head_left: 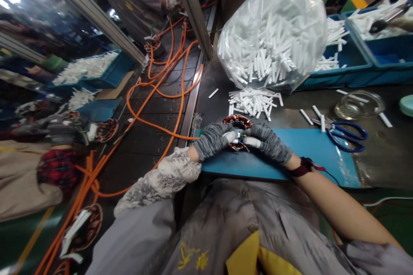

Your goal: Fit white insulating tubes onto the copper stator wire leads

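Note:
On the near edge of a blue mat (309, 150) stands a copper-wound motor stator (237, 120), partly covered by my hands. My left hand (213, 139), in a grey glove with a pale thumb, curls around its left side. From the other side my right hand (270, 142), gloved alike, grips the stator, its thumb close to the left one. Between the thumbs show thin lead wires and a small white piece; which fingers pinch them I cannot make out. Just beyond lies a heap of short white tubes (253, 102).
A clear plastic bag (274, 30) of white tubes stands behind the heap. To the right are blue-handled scissors (346, 135), a clear round dish (359, 105) and blue bins (338, 78). Orange cables (182, 107) cross the conveyor (151, 124) at left; a co-worker's gloved hand (61, 131) is beyond.

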{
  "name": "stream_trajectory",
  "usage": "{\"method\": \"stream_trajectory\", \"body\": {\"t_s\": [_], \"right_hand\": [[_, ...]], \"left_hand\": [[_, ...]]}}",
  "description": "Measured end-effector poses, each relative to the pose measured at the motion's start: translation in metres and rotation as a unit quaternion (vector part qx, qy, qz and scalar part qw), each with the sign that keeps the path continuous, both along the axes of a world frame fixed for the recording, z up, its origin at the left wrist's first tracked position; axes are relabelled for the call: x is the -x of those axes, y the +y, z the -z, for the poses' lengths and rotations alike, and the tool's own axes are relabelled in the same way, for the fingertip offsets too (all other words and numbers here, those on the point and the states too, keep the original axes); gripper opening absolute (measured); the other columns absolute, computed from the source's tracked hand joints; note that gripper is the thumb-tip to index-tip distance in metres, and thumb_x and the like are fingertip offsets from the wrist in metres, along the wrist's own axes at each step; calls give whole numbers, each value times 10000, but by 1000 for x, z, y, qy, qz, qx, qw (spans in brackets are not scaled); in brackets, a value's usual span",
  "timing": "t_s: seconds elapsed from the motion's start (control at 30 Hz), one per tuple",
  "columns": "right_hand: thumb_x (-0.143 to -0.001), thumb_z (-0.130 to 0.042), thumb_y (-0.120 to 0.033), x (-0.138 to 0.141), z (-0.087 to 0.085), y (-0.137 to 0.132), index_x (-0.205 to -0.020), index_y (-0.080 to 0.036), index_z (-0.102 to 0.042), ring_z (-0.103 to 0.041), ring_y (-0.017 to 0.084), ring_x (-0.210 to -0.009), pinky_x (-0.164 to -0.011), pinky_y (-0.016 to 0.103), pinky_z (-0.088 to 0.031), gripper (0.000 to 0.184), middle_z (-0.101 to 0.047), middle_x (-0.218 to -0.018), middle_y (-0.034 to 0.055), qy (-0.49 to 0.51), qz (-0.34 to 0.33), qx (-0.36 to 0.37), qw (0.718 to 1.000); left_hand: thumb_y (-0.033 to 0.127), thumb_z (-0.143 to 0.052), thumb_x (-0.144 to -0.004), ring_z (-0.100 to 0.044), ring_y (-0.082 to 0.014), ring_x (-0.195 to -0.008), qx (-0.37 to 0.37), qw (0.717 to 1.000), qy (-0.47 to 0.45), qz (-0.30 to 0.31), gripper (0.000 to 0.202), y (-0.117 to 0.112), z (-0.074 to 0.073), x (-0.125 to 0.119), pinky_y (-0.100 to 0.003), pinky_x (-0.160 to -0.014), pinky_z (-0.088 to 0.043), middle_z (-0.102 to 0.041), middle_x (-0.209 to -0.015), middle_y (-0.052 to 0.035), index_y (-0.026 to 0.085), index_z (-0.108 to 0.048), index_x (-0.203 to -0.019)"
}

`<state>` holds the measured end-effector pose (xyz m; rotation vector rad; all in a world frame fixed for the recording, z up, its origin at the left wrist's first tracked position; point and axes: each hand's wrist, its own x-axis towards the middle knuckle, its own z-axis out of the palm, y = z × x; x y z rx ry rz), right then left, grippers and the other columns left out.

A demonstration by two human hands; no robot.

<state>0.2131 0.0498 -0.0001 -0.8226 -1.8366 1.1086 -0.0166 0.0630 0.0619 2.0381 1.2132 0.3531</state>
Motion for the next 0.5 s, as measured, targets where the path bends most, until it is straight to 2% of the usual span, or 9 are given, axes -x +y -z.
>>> {"method": "stream_trajectory", "body": {"t_s": [0.1, 0.2, 0.3, 0.4, 0.5], "right_hand": [[-995, -649, -488, 10, -3, 2, -1070, -299, -830, -717, 249, -1081, -1082, 465, -528, 272, -800, -1103, 34, -6, 62, -14, 998], [-947, -707, -509, 10, -5, 6, -1007, -285, -844, -717, 259, -1100, -1077, 454, -532, 269, -799, -1126, 42, 5, 44, 13, 999], [-925, -729, -531, 7, -5, 9, -1010, -268, -845, -705, 281, -1136, -1062, 460, -541, 300, -805, -1030, 54, 8, 19, 69, 997], [-943, -718, -507, 9, -3, 8, -1004, -252, -845, -702, 287, -1127, -1069, 470, -532, 292, -793, -931, 65, -18, 30, 53, 998], [-964, -693, -502, 10, -1, 6, -1085, -268, -835, -705, 285, -1094, -1075, 484, -523, 299, -793, -1001, 76, -57, 53, 10, 997]], "left_hand": [[466, -528, -989, -683, -239, -925, 36, 999, -32, -1, 359, 7, 4, 3, -384, -885, -555, -730, -924, -76, 161, -714, -954], [525, -587, -955, -698, -243, -960, 111, 987, -112, -9, 412, 11, 10, 8, -379, -891, -567, -757, -1019, -89, 151, -732, -1049], [564, -643, -912, -707, -251, -993, 170, 973, -158, -7, 478, 15, 13, 12, -382, -905, -573, -770, -1100, -98, 147, -735, -1127], [615, -648, -890, -701, -248, -958, 150, 983, -101, 27, 514, 26, 7, 15, -370, -872, -562, -775, -1029, -92, 143, -759, -1058], [621, -634, -882, -679, -208, -846, 143, 986, -2, 91, 505, 41, -6, 9, -310, -769, -525, -757, -880, -52, 143, -776, -965]]}}
